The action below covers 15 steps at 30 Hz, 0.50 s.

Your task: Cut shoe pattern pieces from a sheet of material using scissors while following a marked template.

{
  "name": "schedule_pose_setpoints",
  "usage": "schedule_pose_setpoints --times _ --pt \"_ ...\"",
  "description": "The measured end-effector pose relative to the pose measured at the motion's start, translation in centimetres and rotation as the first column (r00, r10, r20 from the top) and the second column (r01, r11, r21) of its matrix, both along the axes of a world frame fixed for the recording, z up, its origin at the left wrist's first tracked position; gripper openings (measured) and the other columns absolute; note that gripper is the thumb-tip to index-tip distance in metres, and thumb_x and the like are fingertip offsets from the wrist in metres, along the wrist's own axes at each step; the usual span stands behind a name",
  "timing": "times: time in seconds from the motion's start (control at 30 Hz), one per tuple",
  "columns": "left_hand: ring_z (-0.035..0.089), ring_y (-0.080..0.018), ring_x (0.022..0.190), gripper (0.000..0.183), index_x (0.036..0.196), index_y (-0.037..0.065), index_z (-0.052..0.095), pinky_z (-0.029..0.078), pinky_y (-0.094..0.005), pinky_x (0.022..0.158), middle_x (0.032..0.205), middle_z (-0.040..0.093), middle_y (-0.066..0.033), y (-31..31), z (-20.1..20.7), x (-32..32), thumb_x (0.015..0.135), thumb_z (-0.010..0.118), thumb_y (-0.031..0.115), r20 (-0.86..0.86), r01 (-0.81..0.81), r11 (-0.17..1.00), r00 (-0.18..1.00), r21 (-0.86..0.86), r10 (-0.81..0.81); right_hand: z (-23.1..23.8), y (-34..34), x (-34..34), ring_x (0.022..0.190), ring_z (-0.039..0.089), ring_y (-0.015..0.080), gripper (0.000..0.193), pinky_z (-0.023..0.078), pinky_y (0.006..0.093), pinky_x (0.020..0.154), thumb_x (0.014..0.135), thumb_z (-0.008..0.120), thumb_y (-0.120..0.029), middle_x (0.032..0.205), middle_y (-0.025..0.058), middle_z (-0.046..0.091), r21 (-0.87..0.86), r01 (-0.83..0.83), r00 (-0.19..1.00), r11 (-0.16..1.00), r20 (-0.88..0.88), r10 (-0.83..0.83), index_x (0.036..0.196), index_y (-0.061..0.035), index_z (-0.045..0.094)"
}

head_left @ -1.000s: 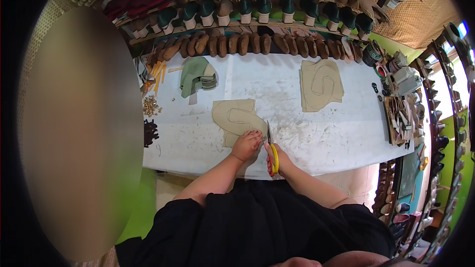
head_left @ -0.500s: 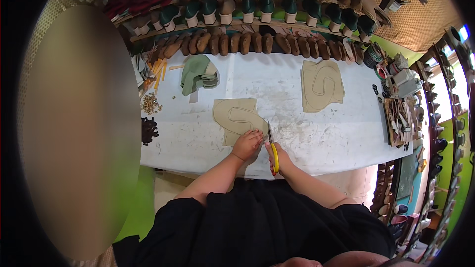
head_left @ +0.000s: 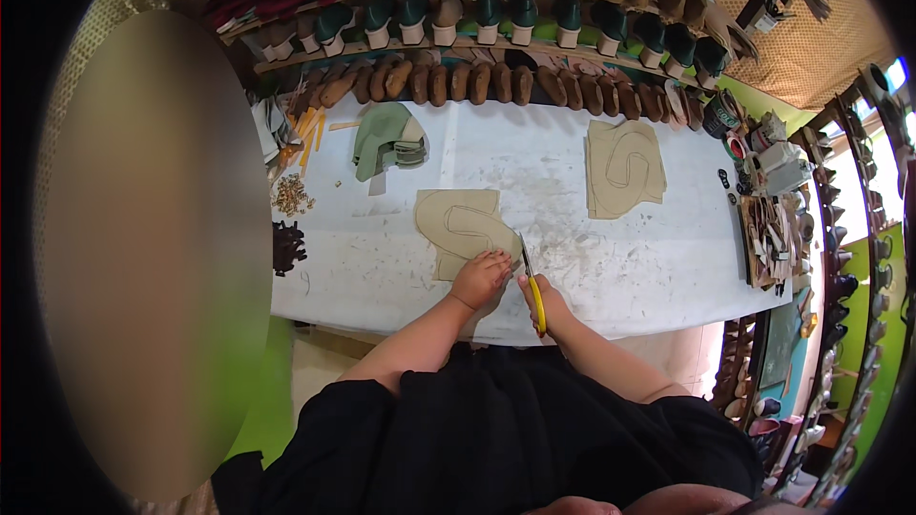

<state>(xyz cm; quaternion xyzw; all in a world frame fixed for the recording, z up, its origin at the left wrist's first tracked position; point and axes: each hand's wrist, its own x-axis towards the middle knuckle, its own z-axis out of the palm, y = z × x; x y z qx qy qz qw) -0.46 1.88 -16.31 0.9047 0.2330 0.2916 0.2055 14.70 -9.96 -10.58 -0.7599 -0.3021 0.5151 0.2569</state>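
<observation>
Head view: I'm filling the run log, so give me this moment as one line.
left hand pressing tan sheet | right hand holding yellow-handled scissors at sheet edge | white table

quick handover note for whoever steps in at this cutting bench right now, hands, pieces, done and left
Left hand: pressed flat on the near edge of the tan sheet, holding it to the white table.
Right hand: grips the yellow-handled scissors, blades pointing away at the sheet's right edge.
Pieces: the sheet carries a traced curved outline; a second tan stack with the same kind of outline lies further right, green pieces at the back left.
Done: outline traced; the cut looks begun at the sheet's near right corner.
Left: most of the outline looks uncut; the second stack looks untouched.
</observation>
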Motion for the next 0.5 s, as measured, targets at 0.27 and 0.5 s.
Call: schedule_pose_setpoints --times 0.27,0.5 --pt "0.065 -0.0261 0.111 0.019 0.105 0.005 0.072 0.050 -0.0420 0.100 0.113 0.071 -0.0089 -0.1 0.3 -0.1 0.088 0.069 0.014 -0.020 -0.010 1.000 1.000 -0.029 0.010 -0.2 -0.1 2.0 0.092 0.065 0.0468 0.065 0.051 0.0484 0.078 0.094 0.049 -0.063 0.090 0.0287 0.067 0.017 -0.163 0.959 0.987 0.237 0.154 0.108 0.0001 0.056" --pt "0.064 -0.0265 0.112 0.019 0.105 0.004 0.072 0.048 -0.0417 0.101 0.114 0.070 -0.0095 -0.1 0.1 -0.1 0.090 0.066 0.016 -0.032 -0.008 1.000 0.999 -0.023 0.008 1.3 0.1 3.6 0.091 0.065 0.0471 0.059 0.051 0.0490 0.078 0.093 0.053 -0.059 0.088 0.0291 0.067 -0.022 -0.257 0.920 0.966 0.300 0.252 0.106 -0.0012 0.057"
